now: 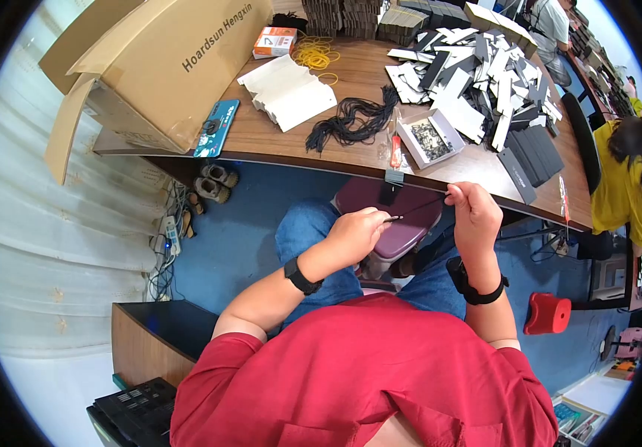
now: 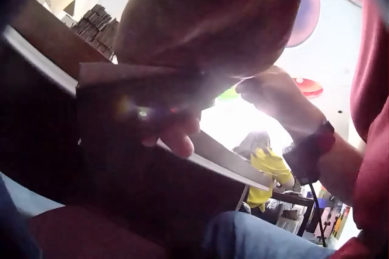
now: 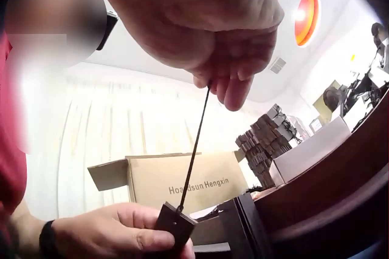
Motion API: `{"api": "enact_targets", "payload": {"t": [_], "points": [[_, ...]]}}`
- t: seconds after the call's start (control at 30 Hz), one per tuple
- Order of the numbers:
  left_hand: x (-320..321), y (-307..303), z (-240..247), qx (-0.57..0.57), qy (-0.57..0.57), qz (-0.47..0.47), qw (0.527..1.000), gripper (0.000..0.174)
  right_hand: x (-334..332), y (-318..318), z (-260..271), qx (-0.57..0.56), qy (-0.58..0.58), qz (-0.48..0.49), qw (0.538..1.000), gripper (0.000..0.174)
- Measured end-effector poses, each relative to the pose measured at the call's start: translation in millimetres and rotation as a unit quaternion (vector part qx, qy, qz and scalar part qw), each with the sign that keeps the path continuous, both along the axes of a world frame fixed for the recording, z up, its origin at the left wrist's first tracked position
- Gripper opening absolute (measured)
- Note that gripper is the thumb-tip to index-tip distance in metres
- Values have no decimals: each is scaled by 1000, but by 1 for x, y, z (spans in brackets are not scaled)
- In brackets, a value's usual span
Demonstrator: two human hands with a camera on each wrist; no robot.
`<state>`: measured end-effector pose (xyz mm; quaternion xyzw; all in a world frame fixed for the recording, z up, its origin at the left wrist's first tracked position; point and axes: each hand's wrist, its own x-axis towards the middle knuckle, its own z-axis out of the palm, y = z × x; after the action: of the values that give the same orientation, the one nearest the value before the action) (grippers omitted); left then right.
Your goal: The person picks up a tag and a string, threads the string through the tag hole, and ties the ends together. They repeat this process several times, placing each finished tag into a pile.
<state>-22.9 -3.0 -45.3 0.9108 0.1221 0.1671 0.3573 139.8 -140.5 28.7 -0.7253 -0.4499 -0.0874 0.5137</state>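
Over the lap, in front of the table edge, my left hand (image 1: 358, 237) pinches a small dark tag (image 3: 175, 228) between thumb and fingers. A thin black cord (image 3: 196, 149) comes out of a hole near the tag's end and runs up taut to my right hand (image 1: 476, 212). The right thumb and fingertips pinch the cord's other end, as the right wrist view shows. In the left wrist view the left hand is dark and mostly shadowed. A bundle of black cords (image 1: 350, 119) lies on the table ahead.
On the table (image 1: 365, 59) are a white box (image 1: 431, 139) of small dark pieces, a heap of black and white strips (image 1: 477, 74), a black stack (image 1: 533, 160), yellow rubber bands (image 1: 313, 54) and a large cardboard box (image 1: 179, 67). A clip (image 1: 393, 177) sits at its front edge.
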Motion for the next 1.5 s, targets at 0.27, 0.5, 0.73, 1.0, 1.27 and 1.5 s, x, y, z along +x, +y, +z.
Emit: {"api": "enact_targets", "payload": {"t": [0.27,0.5,0.73,1.0,1.27,1.5], "points": [[-4,8,7,12,73,-145,987,23,30,-9,-31,-141,516,267,801,18],[2,1,25,-83,116,-129,981,25,-16,1,-11,-336,254,294,858,19],[9,100,62,140,-128,121,974,21,106,22,39,-103,270,109,951,22],[-2,184,29,299,-59,345,888,31,125,36,-6,25,-94,-108,989,54],[-10,197,19,391,-117,301,862,17,49,33,-56,22,-101,-76,992,44],[-24,141,43,31,-257,330,908,5,37,23,-52,37,-108,-51,992,30]]}}
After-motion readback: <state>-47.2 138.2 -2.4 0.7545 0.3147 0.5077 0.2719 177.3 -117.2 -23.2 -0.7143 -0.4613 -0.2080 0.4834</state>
